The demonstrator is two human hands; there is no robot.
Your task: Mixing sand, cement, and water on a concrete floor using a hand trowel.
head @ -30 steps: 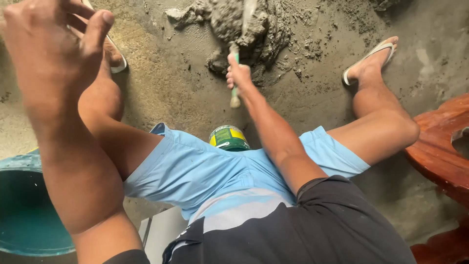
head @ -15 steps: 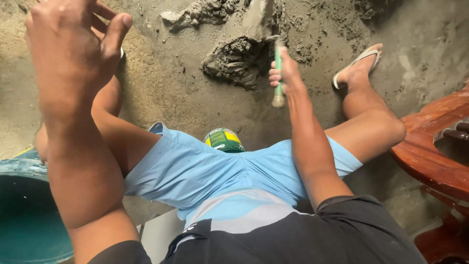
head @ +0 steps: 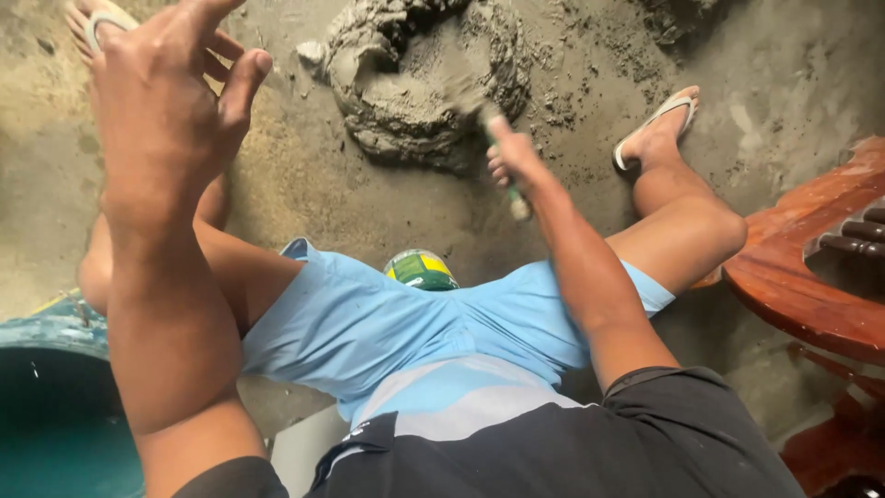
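My right hand [head: 512,157] grips the green handle of a trowel [head: 505,180] whose blade is sunk in a mound of wet grey mortar [head: 406,83] on the concrete floor. My left hand [head: 171,120] is raised close to the camera at upper left, fingers spread and holding nothing. I sit with legs apart in light blue shorts [head: 406,323], feet in white sandals, one sandalled foot [head: 656,124] right of the mound, the other [head: 97,20] at the top left.
A small green and yellow can [head: 420,269] stands on the floor between my thighs. A teal bucket [head: 55,406] sits at lower left. A reddish-brown wooden chair [head: 820,286] stands at right. Loose sand and mortar crumbs lie around the mound.
My right hand has moved the trowel through the mortar, from upright beside the heap to angled into it; the heap now looks rounder. My left hand has drifted slightly right.
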